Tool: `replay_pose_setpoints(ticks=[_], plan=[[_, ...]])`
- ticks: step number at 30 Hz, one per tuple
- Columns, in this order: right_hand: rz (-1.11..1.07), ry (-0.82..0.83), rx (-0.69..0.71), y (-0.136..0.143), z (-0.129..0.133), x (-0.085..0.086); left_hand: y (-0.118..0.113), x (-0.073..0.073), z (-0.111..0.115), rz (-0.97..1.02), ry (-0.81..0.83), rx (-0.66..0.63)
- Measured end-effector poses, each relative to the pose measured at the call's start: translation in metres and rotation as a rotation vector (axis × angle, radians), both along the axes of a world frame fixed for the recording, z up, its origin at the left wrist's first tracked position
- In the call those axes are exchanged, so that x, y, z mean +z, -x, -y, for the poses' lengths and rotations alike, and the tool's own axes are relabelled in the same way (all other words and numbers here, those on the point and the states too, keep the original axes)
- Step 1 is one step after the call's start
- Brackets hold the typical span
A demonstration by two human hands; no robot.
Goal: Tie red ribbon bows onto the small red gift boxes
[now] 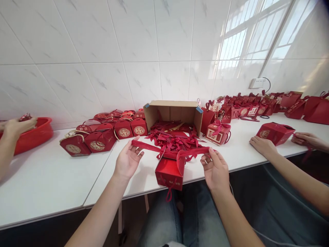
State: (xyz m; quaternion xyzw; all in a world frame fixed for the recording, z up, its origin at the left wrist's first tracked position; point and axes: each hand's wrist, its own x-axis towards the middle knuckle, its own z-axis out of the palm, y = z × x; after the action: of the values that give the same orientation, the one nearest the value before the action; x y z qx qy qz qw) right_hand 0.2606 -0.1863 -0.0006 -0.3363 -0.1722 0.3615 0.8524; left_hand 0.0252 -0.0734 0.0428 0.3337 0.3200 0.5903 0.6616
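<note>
A red gift box (168,171) with an open top sits at the table's front edge, between my two hands. A red ribbon (147,145) runs across the top of the box. My left hand (128,158) pinches one end of it, and my right hand (215,168) pinches the other end, so the ribbon is stretched out to both sides. From the front face of the box a small red cord loop (169,195) hangs over the edge. Right behind the box lies a heap of loose red ribbons (177,139).
A cardboard carton (172,104) on its side spills the ribbons. Closed red boxes (99,140) stand left; a bow-tied box (218,132) and rows of gift bags (246,108) stand right. A co-worker's hands (263,145) handle another box (275,133). At far left, another person's hand (19,126) is over a red basin (38,137).
</note>
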Motion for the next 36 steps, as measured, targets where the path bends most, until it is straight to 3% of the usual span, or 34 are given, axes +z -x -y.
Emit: replay_pose_setpoints(ticks=[5, 11, 16, 24, 29, 36], plan=[[0.171, -0.053, -0.05, -0.015, -0.008, 0.036, 0.007, 0.028, 0.005, -0.112, -0.189, 0.063], [0.446, -0.123, -0.031, -0.019, -0.019, 0.073, -0.001, 0.058, 0.02, -0.225, -0.414, 0.071], [0.541, -0.159, 0.02, -0.021, -0.029, 0.085, -0.011, 0.07, 0.021, -0.277, -0.437, -0.008], [0.65, -0.176, 0.03, -0.023, -0.037, 0.102, -0.02, 0.088, 0.017, -0.313, -0.553, 0.037], [0.654, -0.189, 0.023, -0.027, -0.044, 0.11, -0.025, 0.096, 0.008, -0.308, -0.542, 0.086], [0.679, -0.137, -0.008, -0.024, -0.044, 0.126, -0.038, 0.11, 0.003, -0.453, -0.618, -0.012]])
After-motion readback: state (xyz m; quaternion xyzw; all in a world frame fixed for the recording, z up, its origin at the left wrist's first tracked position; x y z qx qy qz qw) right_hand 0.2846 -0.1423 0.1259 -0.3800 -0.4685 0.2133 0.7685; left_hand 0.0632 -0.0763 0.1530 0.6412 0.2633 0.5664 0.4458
